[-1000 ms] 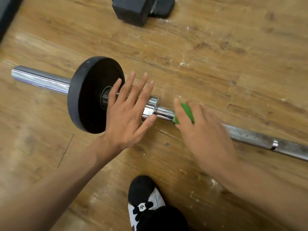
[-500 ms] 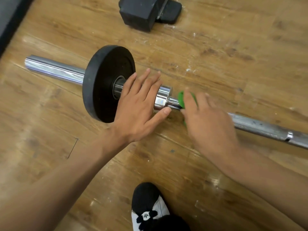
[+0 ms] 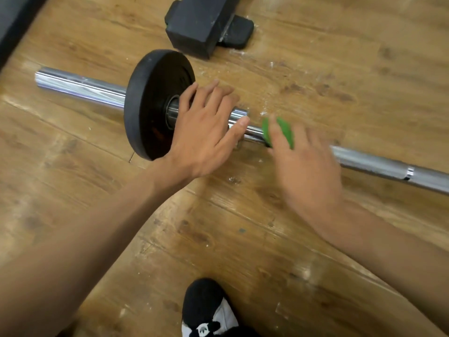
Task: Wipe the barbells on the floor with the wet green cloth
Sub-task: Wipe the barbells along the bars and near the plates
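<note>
A barbell (image 3: 379, 165) lies across the wooden floor from upper left to right, with a black weight plate (image 3: 148, 105) on its chrome sleeve (image 3: 80, 86). My left hand (image 3: 204, 132) rests flat on the sleeve beside the plate, fingers straight, thumb on the chrome collar. My right hand (image 3: 303, 166) is blurred and presses the green cloth (image 3: 281, 130) around the bar just right of the collar. Only a small part of the cloth shows between my fingers.
A black block-shaped piece of equipment (image 3: 204, 23) stands on the floor just beyond the plate. My black and white shoe (image 3: 206, 312) is at the bottom centre. A dark mat edge (image 3: 9, 27) runs along the upper left corner.
My right hand has slid the cloth along the bar near the collar and is blurred. My left hand stays on the sleeve. The camera has shifted a little.
</note>
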{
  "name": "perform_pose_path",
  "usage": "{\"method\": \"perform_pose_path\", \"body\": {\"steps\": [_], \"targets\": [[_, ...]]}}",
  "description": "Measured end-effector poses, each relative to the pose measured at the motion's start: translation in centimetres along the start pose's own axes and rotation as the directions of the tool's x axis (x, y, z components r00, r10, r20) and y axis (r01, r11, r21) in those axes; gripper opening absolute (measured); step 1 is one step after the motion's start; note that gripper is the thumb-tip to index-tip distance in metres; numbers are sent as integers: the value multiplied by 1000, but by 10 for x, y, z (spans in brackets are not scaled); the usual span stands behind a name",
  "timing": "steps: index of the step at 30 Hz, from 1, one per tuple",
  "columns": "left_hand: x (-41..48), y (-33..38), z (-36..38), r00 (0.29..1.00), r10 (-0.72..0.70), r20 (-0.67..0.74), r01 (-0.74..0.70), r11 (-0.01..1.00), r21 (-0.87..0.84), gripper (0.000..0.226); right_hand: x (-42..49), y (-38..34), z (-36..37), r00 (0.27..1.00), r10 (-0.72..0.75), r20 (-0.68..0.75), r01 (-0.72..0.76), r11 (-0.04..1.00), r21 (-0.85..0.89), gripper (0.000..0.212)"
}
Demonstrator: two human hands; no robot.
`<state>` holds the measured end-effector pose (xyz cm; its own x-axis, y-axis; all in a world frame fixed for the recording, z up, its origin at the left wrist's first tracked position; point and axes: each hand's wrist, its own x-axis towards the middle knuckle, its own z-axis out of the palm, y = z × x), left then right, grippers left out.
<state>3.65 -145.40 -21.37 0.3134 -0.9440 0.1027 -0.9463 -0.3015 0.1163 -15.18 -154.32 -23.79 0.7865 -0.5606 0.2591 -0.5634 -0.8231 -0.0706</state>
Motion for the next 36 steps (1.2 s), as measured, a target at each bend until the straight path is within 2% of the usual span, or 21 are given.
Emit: {"method": "perform_pose_path", "body": {"steps": [3, 6, 11, 17, 23, 27, 32, 36], "targets": [[14, -2, -1, 999, 33, 38, -34, 999, 29, 85, 30, -19, 11, 1000, -14, -3, 14, 1000, 20, 51], [24, -3, 1, 998, 39, 39, -40, 999, 35, 84, 29, 18, 5, 998, -63, 4, 63, 997, 34, 43], [18, 1, 12, 999, -12, 44, 10, 999, 45, 88, 7, 77, -6, 1000, 4, -5, -4, 1000, -30, 40], [36, -1, 11, 998, -34, 48, 33, 999, 26, 93, 63, 33, 11, 997, -19, -70, 26, 995, 92, 29], [43, -1, 11, 999, -27, 45, 26, 1000, 18, 91, 58, 63, 13, 991, -115, -74, 120, 991, 61, 53], [41, 2, 12, 998, -44, 47, 44, 999, 13, 92, 52, 61, 12, 993, -69, -95, 74, 996, 50, 43], [45, 0, 8, 998, -28, 60, 27, 999, 19, 93, 85, 21, 21, 991, -77, -105, 85, 994, 70, 52], [46, -4, 8, 998, -7, 62, 5, 1000, 28, 89, 72, 41, 15, 990, -80, -121, 86, 995, 48, 38]]}}
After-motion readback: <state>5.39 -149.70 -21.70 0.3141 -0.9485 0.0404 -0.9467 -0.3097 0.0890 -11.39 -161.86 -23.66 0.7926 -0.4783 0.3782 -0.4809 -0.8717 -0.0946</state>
